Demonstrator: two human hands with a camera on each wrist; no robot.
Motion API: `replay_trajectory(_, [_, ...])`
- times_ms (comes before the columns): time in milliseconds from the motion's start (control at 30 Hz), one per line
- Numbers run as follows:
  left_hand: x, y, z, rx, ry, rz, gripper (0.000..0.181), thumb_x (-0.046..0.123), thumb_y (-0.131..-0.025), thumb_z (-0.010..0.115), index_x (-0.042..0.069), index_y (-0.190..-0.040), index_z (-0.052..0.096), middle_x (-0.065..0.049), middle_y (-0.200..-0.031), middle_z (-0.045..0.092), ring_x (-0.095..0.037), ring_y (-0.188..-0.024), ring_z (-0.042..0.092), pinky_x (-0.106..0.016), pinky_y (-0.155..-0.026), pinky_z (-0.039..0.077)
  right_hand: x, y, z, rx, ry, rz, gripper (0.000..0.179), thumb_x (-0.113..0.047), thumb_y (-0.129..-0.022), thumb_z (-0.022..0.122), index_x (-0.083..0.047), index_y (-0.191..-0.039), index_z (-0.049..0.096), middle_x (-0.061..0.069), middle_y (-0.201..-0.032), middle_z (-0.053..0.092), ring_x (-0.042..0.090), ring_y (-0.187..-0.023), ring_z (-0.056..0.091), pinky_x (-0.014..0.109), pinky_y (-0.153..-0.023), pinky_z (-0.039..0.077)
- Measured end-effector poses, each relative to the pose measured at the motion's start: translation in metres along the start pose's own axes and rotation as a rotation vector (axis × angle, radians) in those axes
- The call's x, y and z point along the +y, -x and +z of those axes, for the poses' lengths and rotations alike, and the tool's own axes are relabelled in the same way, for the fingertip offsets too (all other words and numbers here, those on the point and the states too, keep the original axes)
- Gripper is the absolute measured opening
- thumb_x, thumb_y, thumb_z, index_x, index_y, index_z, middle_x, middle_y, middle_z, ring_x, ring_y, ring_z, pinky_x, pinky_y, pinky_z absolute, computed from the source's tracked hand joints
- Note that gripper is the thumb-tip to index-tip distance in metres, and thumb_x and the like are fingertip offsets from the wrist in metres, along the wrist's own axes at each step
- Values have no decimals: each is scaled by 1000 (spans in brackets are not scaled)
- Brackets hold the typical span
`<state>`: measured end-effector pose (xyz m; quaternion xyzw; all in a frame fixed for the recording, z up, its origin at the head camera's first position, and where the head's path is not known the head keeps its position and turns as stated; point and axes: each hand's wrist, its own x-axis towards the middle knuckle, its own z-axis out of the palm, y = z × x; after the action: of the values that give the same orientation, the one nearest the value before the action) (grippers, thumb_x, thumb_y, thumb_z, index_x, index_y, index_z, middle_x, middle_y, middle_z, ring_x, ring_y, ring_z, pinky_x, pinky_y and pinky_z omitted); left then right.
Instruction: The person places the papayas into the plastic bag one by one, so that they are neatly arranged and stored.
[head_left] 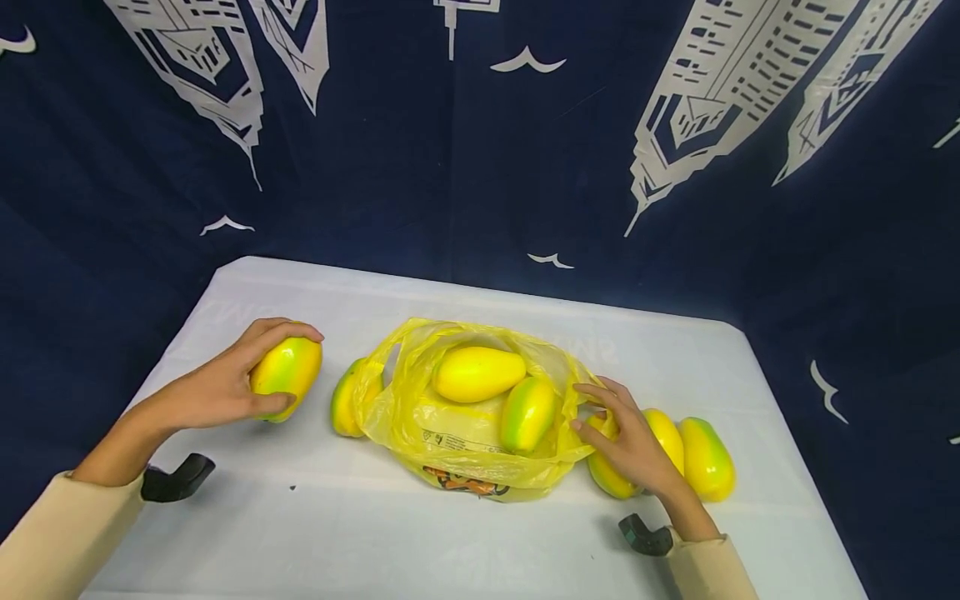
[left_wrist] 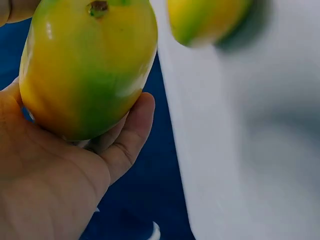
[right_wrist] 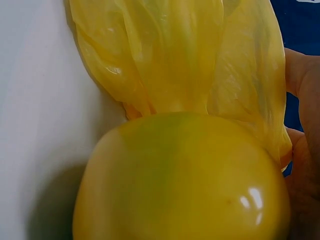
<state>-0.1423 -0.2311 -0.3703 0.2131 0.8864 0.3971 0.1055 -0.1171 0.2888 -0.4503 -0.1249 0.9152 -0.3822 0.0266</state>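
My left hand (head_left: pixel 217 383) grips a yellow-green mango (head_left: pixel 288 371) on the left side, with the thumb along the near side and the fingers over the far side. In the left wrist view, that mango's brown stem spot shows near the top. A thin yellow plastic bag (head_left: pixel 465 471) lies spread with its mouth wide in the middle. Inside it are a yellow mango (head_left: pixel 480 374) and a greener mango (head_left: pixel 528 415). My right hand (head_left: pixel 628 437) holds the bag's right edge between thumb and fingers, over a partly hidden mango (head_left: pixel 611 475).
Beside the bag's left handle lies another mango (head_left: pixel 347 400), partly covered by the plastic. Two more mangoes (head_left: pixel 705 458) sit right of my right hand. A white-covered table (head_left: pixel 360 542) carries everything, with a dark blue printed curtain (head_left: pixel 450 167) behind it.
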Motion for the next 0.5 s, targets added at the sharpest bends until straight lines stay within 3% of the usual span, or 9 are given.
replay_trajectory(267, [29,-26,9,-58,4,90,72,0,-76,75,30,-135,49,-11,-142,35,-32,-118,44,-40,-85,50,1,1,0,5,-4,-2,50,-26,-97,68,-16,-143,53,19,-158,29,40,-128,54,60,-102,47])
replay_trajectory(500, [45,-42,16,-124,20,104,77,-1,-75,73,31,-141,47,-9,-147,33,-32,-122,45,-42,-89,51,2,0,0,5,2,-3,50,-26,-97,68,-17,-143,53,19,-157,29,40,-129,54,60,-102,47])
